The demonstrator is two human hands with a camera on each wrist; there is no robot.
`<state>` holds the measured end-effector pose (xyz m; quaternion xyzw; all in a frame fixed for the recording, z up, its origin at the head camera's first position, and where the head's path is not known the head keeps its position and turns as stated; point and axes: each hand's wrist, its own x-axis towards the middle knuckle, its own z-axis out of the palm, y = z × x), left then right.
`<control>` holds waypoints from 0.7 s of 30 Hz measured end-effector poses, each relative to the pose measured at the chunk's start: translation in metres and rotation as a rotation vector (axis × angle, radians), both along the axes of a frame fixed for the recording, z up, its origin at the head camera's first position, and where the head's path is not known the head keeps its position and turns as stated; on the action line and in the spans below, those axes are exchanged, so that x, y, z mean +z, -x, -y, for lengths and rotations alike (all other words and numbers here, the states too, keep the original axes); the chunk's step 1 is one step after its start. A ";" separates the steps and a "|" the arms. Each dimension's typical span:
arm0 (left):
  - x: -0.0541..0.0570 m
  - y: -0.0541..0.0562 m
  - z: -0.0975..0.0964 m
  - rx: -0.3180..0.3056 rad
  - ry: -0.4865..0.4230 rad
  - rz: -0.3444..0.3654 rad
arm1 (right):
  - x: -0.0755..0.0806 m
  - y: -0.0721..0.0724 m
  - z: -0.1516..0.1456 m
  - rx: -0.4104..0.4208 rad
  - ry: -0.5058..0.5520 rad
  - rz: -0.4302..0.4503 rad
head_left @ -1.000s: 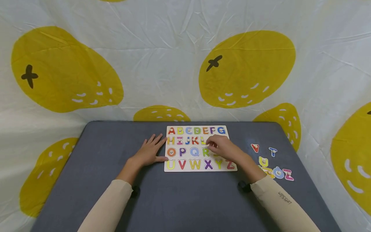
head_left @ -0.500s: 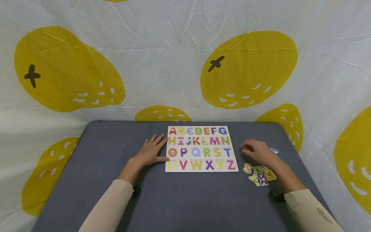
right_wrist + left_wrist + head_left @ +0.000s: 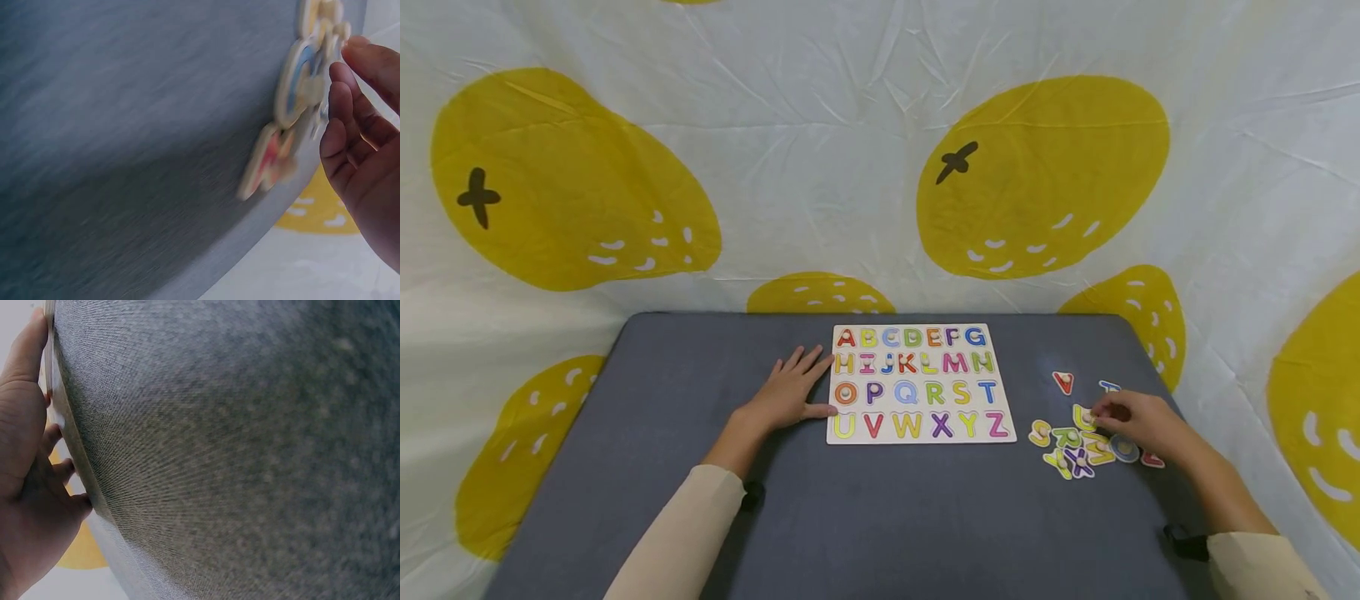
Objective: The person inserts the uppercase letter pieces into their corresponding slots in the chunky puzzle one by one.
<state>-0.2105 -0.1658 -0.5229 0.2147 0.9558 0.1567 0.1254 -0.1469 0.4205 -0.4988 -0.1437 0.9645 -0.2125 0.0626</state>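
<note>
Just beside the fingertips of my right hand (image 3: 1144, 423) is a yellow U (image 3: 1082, 417) with a white border. To their left and nearer me are a green R (image 3: 1067, 438), a yellowish-orange S (image 3: 1040, 433), a lime Y (image 3: 1058, 463) and a purple X (image 3: 1078, 464); beyond them, a red V (image 3: 1063, 383). Right of my left hand's (image 3: 784, 396) fingers, the pale cream board (image 3: 891, 407) carries rows of many-coloured letters. Below my fingers the table (image 3: 887, 517) is plain dark grey; beyond them a white sheet (image 3: 820, 192) bears big yellow fruits (image 3: 1041, 200), two with dark crosses, many with white dashes. Behind my fingers, my sleeves (image 3: 676, 533) are plain beige.
</note>
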 end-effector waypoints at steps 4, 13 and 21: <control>0.001 0.000 0.000 -0.002 0.001 0.002 | -0.004 -0.009 -0.011 -0.002 -0.024 0.008; 0.000 0.002 -0.001 0.008 0.018 0.015 | -0.003 -0.020 -0.024 -0.049 0.028 0.093; -0.001 0.001 -0.001 0.002 0.010 0.006 | -0.001 -0.026 -0.028 -0.062 0.022 0.175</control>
